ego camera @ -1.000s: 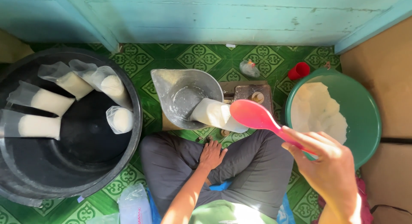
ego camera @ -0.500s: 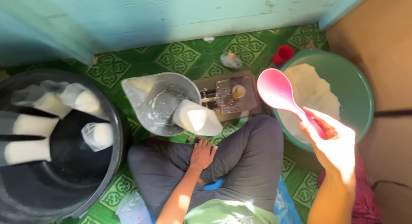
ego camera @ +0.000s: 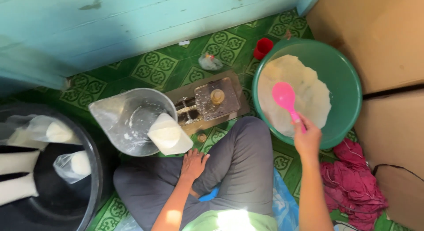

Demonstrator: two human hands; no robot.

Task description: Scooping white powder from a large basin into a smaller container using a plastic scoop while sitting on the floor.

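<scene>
Overhead view, person seated cross-legged on green patterned floor. We see the right hand [ego camera: 308, 140] closed round the handle of a pink spoon [ego camera: 285, 98], fingers wrapped tight; spoon's bowl sits over the white flour heaped in the green basin [ego camera: 349, 80], at or just above the flour surface, contact can't be told. The left hand [ego camera: 193, 164] rests flat on the knee of the grey trousers [ego camera: 238, 169], fingers loosely spread, holding nothing. Just in front of the left hand we note a clear jug [ego camera: 128, 118] w/ a filled white bag [ego camera: 168, 134] leaning on its rim. Beside the jug, betw. it and the basin, stands a small metal scale [ego camera: 217, 98] on a board. At far left, a black tub [ego camera: 66, 200] holds several more filled bags. A red cup [ego camera: 263, 47] stands just behind the basin; a crimson cloth [ego camera: 353, 182] lies near the right arm.
</scene>
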